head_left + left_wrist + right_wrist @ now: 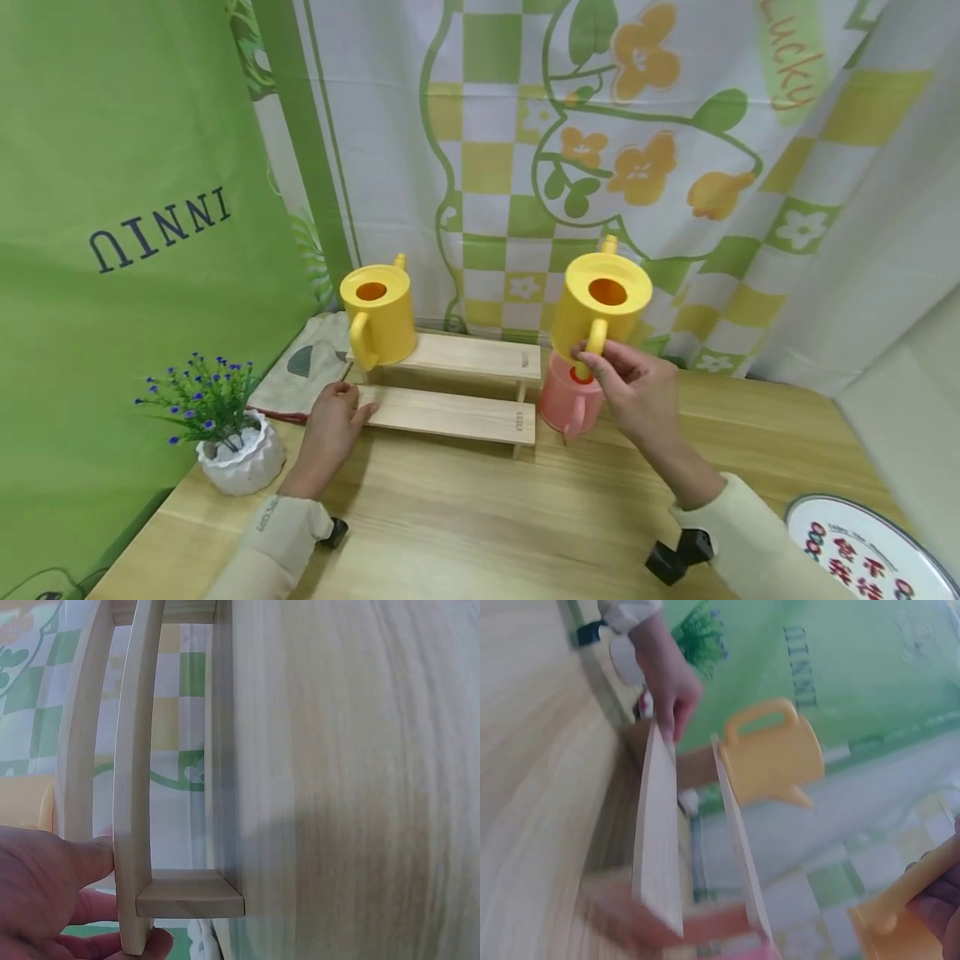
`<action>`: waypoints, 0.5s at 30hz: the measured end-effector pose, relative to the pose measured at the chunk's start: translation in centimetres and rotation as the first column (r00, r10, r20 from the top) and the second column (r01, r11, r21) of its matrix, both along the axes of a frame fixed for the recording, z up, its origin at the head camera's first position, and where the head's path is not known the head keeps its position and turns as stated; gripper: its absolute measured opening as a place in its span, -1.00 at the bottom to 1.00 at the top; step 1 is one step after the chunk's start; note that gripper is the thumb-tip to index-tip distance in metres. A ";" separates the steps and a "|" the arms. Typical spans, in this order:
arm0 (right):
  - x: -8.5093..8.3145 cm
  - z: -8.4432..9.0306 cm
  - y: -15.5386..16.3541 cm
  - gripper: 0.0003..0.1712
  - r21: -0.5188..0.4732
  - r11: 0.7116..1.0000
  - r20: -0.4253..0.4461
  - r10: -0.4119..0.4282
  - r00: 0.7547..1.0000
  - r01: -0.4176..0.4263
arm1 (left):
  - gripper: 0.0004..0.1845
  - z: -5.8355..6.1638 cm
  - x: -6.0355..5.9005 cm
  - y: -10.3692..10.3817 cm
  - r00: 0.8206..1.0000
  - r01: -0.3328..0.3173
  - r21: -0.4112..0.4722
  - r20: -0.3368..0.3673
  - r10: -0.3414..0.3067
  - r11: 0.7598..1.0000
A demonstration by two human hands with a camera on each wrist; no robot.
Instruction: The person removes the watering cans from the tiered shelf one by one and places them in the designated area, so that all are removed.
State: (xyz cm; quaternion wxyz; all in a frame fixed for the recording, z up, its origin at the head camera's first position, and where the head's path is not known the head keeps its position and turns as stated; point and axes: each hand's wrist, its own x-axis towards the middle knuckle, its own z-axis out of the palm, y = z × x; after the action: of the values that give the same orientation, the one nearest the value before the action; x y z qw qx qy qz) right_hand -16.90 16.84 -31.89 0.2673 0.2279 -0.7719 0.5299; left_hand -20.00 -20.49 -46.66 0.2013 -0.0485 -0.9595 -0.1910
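A two-step wooden stand sits on the table, and my left hand grips the left end of its lower board. In the left wrist view the thumb lies on one face of the board and fingertips curl round its end. My right hand holds a yellow watering can up by its handle, its spout toward the curtain. Below and partly behind it, a pink watering can stands at the stand's right end. Another yellow watering can rests on the upper board's left end.
A white pot with a blue-flowered plant stands at the table's left edge. Behind the stand's left end lies a cloth bag. A white plate with red characters is at the right front. A patterned curtain hangs behind.
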 end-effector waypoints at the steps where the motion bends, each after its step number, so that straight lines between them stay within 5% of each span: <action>1: 0.2 -0.1 0.9 -0.82 -0.006 1.000 0.000 -0.012 1.000 0.012 | -0.71 0.0 0.0 0.1 1.000 0.007 -0.001 0.007 -0.007 1.000; 15: -1.4 -5.5 9.1 -0.78 -0.002 0.989 0.066 -0.145 0.987 0.146 | -0.71 0.0 0.1 -0.2 0.999 0.023 -0.025 -0.023 -0.024 0.999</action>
State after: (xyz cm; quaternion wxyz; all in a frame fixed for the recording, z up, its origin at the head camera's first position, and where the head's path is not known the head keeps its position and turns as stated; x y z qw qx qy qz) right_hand -18.27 25.93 -37.40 0.2806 0.1525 -0.7929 0.5190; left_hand -19.90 -20.71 -46.68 0.2097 -0.0646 -0.9588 -0.1807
